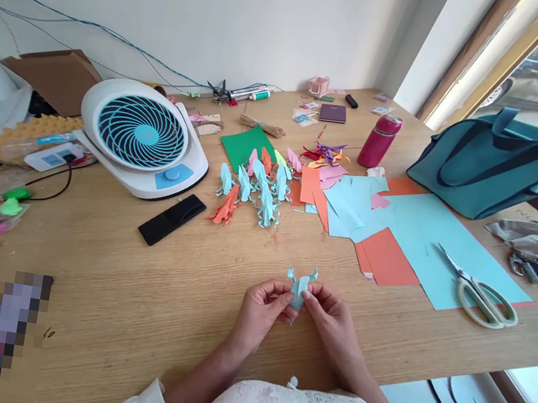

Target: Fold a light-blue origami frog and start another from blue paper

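Note:
Both of my hands pinch a small light-blue folded paper figure [298, 288] just above the wooden table [132, 302], near its front edge. My left hand [260, 311] grips the figure's left side with fingers closed. My right hand [329, 318] grips its right side, fingers closed too. Two small points of the figure stick up above my fingers. Farther back on the table stands a group of several finished paper figures [255, 189] in light blue, orange and pink.
Sheets of blue and orange paper [409, 243] lie at right with scissors [480, 294] on them. A white desk fan [144, 139], a black phone [171, 218], a red bottle [379, 140] and a teal bag [497, 161] stand around.

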Demonstrator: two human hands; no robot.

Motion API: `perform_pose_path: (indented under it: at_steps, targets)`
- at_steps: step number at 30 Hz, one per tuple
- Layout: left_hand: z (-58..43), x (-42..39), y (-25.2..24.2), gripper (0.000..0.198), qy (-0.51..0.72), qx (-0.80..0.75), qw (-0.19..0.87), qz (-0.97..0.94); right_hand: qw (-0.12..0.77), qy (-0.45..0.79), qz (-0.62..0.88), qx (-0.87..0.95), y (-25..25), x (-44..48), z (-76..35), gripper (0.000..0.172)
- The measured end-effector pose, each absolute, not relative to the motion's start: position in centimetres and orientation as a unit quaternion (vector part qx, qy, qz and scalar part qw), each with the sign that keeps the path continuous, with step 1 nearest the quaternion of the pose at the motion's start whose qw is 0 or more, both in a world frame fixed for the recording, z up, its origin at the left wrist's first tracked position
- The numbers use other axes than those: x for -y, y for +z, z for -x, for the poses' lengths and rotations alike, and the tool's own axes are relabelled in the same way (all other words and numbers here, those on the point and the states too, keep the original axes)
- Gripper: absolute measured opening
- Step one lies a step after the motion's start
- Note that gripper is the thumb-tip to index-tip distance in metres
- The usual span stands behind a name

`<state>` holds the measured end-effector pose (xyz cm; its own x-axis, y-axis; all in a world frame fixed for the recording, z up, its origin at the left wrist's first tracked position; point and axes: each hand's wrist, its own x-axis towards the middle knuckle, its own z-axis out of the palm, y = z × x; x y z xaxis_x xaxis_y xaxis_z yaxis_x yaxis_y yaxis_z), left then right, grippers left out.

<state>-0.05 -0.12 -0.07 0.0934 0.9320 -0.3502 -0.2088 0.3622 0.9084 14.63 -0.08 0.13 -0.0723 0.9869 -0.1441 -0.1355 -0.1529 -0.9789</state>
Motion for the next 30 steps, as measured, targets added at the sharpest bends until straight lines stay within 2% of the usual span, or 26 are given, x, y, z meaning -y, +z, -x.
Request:
perform_pose_path:
  at_steps: [7,18,26,30]
  targets:
    - [0.2,0.0,0.7,0.031,0.439,-0.477,0.669,-0.364,0.480,0.581,0.491,0.436,0.0,-0.1,-14.4,0.036]
    - [0.4,0.1,-0.1,0.031,0.454,-0.489,0.631,-0.395,0.511,0.571,0.475,0.433,0.0,0.5,-14.1,0.034]
    - [0.5,0.2,0.3,0.027,0.473,-0.453,0.617,-0.437,0.536,0.499,0.471,0.493,-0.5,1.3,-14.1,0.019]
    - [0.7,0.2,0.4,0.026,0.463,-0.421,0.632,-0.457,0.527,0.501,0.453,0.515,-0.2,1.5,-14.2,0.018]
